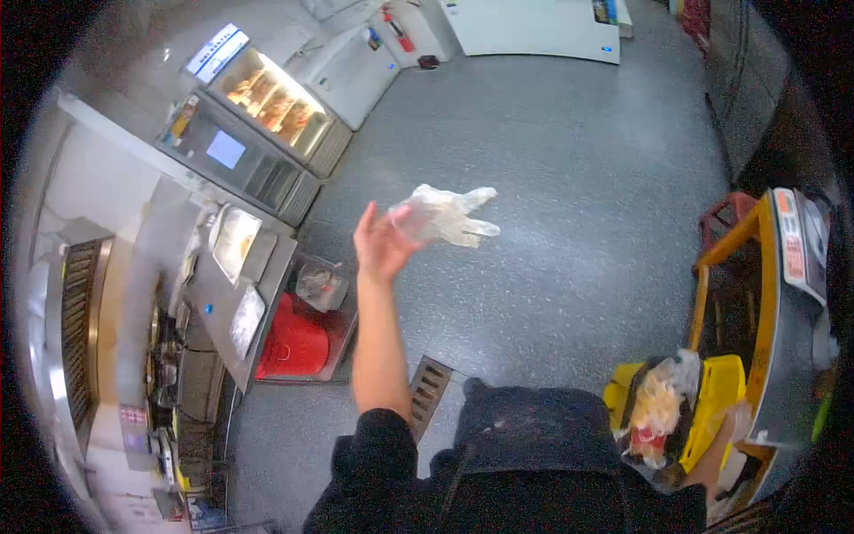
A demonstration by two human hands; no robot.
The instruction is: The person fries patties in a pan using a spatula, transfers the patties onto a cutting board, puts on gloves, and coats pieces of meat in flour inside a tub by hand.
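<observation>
My left hand (384, 245) reaches out in front of me over the floor. A thin, see-through disposable glove (458, 216) is at its fingers, its own fingers spread to the right and part of it overlapping my fingertips. Low on the right, my right hand (731, 427) is beside the yellow bin (725, 383), close to its rim. Blur hides its fingers, so whether it touches the bin does not show. Inside the bin's dark liner lie crumpled clear plastic and pale and red waste (656, 405).
On the left, a steel counter (227, 311) holds metal trays, with a red bucket (298, 343) below. Lit display fridge (276, 102) and white chest freezer (351, 76) stand farther back. At right is a wooden-edged table (765, 294) bearing a scale (792, 236). A drain grate (430, 392) lies ahead.
</observation>
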